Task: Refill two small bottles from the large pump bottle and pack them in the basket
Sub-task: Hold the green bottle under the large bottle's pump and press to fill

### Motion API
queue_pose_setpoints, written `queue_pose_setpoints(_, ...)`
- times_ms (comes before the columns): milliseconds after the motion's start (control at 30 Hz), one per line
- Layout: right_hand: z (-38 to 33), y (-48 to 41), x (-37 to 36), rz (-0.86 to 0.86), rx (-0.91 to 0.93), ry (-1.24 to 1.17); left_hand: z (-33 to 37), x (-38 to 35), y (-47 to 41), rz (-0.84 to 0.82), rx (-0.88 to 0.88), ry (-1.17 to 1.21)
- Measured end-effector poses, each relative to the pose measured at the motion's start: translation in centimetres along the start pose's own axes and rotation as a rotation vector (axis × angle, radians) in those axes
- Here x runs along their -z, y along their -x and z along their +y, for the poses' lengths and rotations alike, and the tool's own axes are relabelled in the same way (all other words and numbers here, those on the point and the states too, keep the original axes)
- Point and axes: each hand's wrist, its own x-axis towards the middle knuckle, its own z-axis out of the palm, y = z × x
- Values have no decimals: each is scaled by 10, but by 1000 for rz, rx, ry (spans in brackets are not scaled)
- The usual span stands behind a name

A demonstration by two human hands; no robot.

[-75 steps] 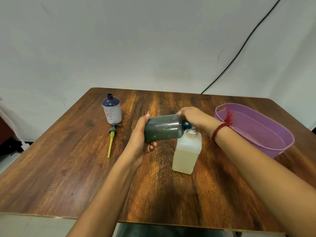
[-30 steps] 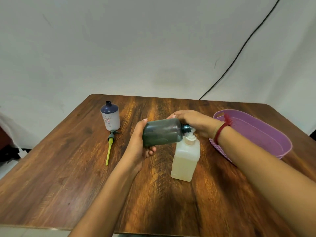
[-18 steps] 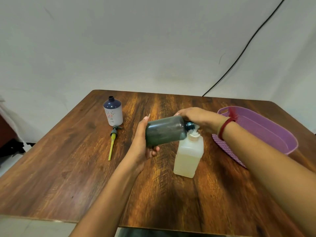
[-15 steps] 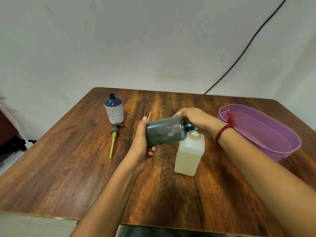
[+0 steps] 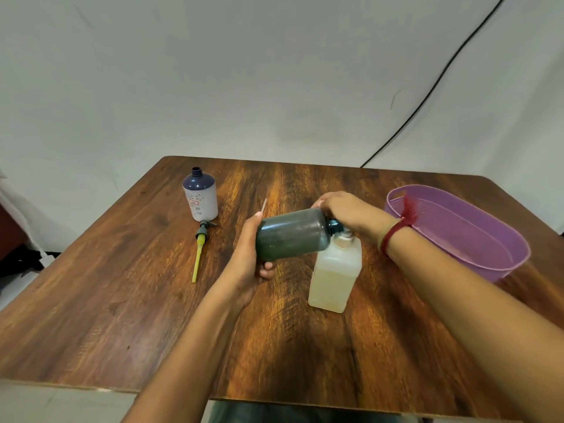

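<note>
Centrally, the left hand point(image 5: 250, 257) grips the dark bottle point(image 5: 293, 235) sideways by its base, neck at the large pump bottle point(image 5: 334, 276), whose pump top the right hand point(image 5: 348, 212) curls over. The table point(image 5: 122, 300) stretches wide toward its near edge; the basket point(image 5: 515, 261) sits by the right edge.

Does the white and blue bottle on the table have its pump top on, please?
No: the white and blue bottle has an open neck, and a yellow-tubed pump top lies on the table beside it.
</note>
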Motion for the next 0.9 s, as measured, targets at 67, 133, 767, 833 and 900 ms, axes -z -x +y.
queue_pose_setpoints(67, -3, -1, 5, -1, 9, -7, 2, -1, 1, -6, -15, 3)
queue_pose_setpoints(133, -6, -1, 7, -40, -4, 14, 2, -1, 1, -2, -20, 4)
queue_pose_setpoints(767, -2, 3, -1, -17, -57, -51, -8, 2, 5, -53, -96, -24)
queue_pose_setpoints(833, -5, 3, 2, -41, -58, -46, -7, 2, 7, -58, -111, -32)
queue_pose_setpoints(900, -4, 1, 3, -72, -77, -55, -5, 3, 6, -65, -125, -33)
